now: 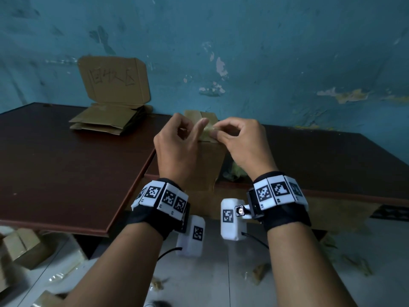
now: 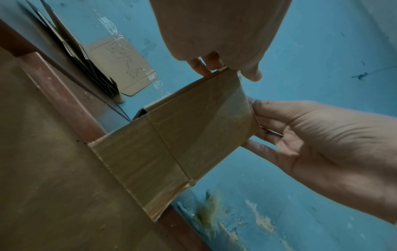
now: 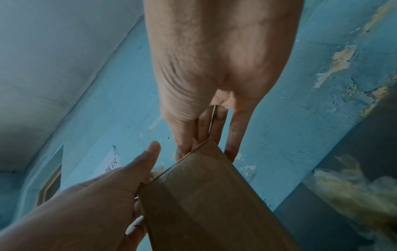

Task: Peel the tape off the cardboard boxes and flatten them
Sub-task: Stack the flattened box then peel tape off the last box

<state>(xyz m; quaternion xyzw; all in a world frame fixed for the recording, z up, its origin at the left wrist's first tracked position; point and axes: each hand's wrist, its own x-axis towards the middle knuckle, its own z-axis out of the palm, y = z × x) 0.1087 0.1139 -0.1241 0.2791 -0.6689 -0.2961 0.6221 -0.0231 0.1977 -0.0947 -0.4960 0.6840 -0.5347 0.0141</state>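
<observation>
Head view: both hands raised at 12 o'clock over table edge. Left hand and right hand, fingers curled, pinch top edge of upright cardboard box; tape indistinct.

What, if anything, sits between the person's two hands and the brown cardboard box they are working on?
Nothing visible. The left hand and the right hand are both already at the top edge of the brown cardboard box, fingers pinching at it. The right hand also seems to hold a thin metal tool.

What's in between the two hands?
The top of the cardboard box lies between the left hand and right hand, clearest in the head view.
</observation>
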